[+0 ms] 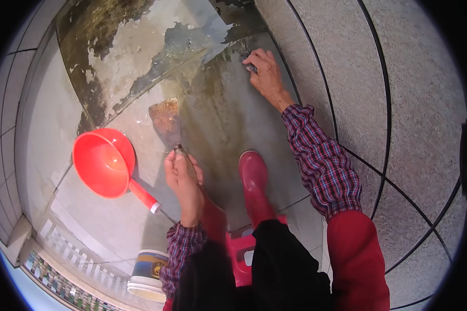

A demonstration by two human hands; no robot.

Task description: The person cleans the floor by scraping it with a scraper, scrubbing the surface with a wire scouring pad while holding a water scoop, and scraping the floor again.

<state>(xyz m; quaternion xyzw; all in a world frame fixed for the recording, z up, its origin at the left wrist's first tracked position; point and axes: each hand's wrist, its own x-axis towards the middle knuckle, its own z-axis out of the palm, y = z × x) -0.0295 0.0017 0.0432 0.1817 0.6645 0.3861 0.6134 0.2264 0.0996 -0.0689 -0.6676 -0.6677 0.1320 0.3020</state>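
From my feed the wet floor (140,217) fills most of the frame, its upper part blotched with dark grime and flaking patches, and the fisheye rim cuts it off on every side. The rough grey wall (399,103) on the right curves out of view the same way. Below, the person's dark lap hides most of the pink stool (242,254), of which I see only a corner, and one leg is covered completely; only one red rubber boot (254,181) shows, planted on the wet slab.

The red dipper (102,161) lies on its side to the left, mouth toward me, handle pointing at the stool, well apart from both hands. A white tub (148,274) stands at the bottom edge, partly cut off, its label too small to read.

The scraper (166,120) has a rusty blade flat on the floor; the left hand (183,181) is wrapped round its handle, which the fingers mostly hide. Farther up, the right hand (263,72) presses a small dark scrubbing pad (248,58) on the floor by the wall's foot – fingers curled over it, so I can barely make out the pad.
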